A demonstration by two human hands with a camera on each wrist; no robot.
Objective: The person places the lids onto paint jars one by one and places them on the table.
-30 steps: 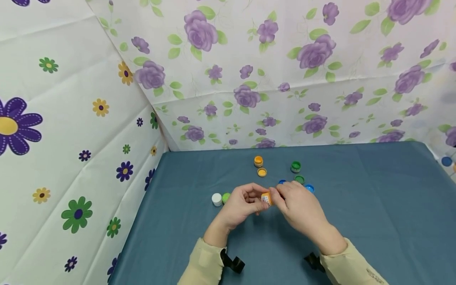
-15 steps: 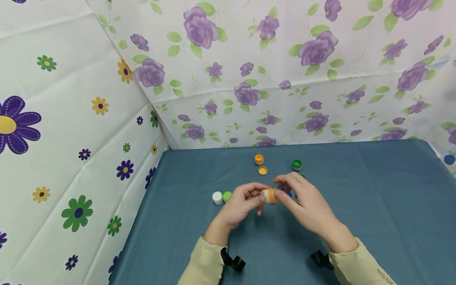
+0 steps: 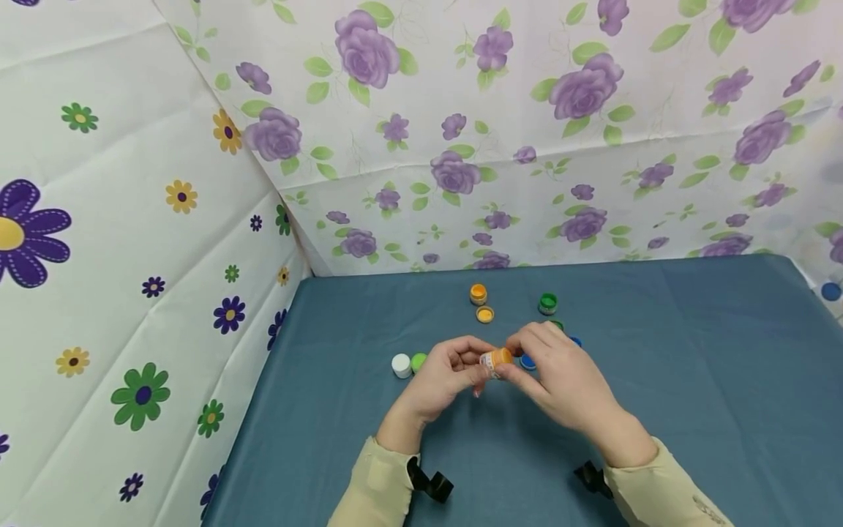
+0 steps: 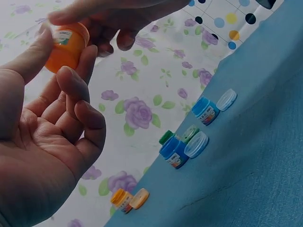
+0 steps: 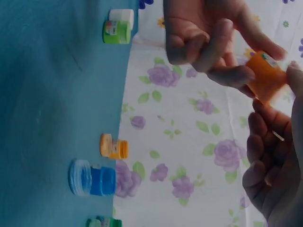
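Head view: the left hand and the right hand are meeting over the table, both pinching one small orange jar. Left thumb and fingers are holding its labelled side; right thumb and fingers are gripping its right end. The jar is lying tilted in mid-air; whether it is bearing a lid cannot be told. By its look, it is probably a light, stiff, smooth plastic piece, likelier to slip than crush, and inviting a hold at mid-body and rim.

To the left, a white container and a lime-green jar are standing side by side. Farther off, a yellow-orange pot is standing behind its shallow round lid, a dark green pot to the right. Left wrist view: two squat blue pots are standing by disc-shaped caps. Creased floral cloth is hanging behind.
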